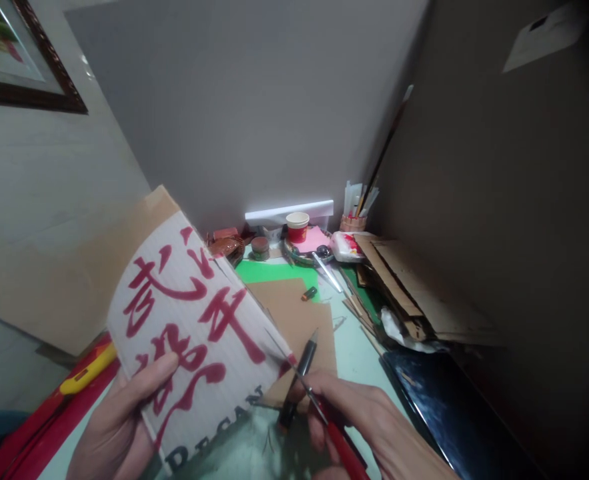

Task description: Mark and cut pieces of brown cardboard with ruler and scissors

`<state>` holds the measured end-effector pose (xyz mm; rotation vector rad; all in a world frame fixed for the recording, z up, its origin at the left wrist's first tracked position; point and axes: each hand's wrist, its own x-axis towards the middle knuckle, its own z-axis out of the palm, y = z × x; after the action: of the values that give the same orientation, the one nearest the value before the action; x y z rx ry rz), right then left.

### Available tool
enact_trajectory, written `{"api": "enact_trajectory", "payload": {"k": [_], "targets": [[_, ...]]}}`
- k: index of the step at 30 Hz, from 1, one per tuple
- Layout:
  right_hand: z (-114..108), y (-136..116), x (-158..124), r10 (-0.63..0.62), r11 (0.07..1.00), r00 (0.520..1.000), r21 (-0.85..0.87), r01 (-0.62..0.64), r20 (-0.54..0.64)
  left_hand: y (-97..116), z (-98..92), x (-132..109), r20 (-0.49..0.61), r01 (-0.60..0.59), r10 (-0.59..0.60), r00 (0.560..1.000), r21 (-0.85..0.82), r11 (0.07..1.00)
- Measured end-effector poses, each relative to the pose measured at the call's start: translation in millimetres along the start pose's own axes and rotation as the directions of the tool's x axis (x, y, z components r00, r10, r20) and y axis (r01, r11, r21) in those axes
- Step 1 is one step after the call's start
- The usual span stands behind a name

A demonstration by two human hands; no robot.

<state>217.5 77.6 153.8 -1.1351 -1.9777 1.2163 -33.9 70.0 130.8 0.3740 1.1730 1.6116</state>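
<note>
My left hand [121,423] grips a piece of white corrugated cardboard [199,327] printed with big red characters, thumb lying across its face. It is held tilted above the desk. My right hand [369,427] is closed on red-handled scissors [324,407], whose thin blades reach up to the cardboard's right edge. A black pen [299,373] lies on the desk just under the blades.
A brown cardboard sheet [294,313] lies on a green mat [274,272]. Behind stand a red paper cup [297,227], a pink pad [314,239] and a holder of sticks [353,222]. Folded cardboard [414,287] is piled at right; a yellow cutter [87,370] lies at left.
</note>
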Motion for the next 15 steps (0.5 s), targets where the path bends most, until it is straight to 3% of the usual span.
{"api": "enact_trajectory", "payload": {"k": [5,9,15], "targets": [[-0.1,-0.2,-2.8,-0.033,0.996,0.999,0.087,0.034,-0.020,0.1,-2.4,1.2,0.015,-0.007,0.007,1.000,0.002,1.000],[1.3,3.3,-4.0,0.007,1.000,1.000,0.025,-0.007,0.003,3.0,-5.5,3.0,0.032,0.030,-0.030,0.999,0.018,0.999],[3.4,4.3,-1.3,-0.026,0.999,1.000,0.020,0.026,0.007,4.2,1.5,-2.9,-0.019,-0.016,0.017,1.000,0.043,0.999]]}}
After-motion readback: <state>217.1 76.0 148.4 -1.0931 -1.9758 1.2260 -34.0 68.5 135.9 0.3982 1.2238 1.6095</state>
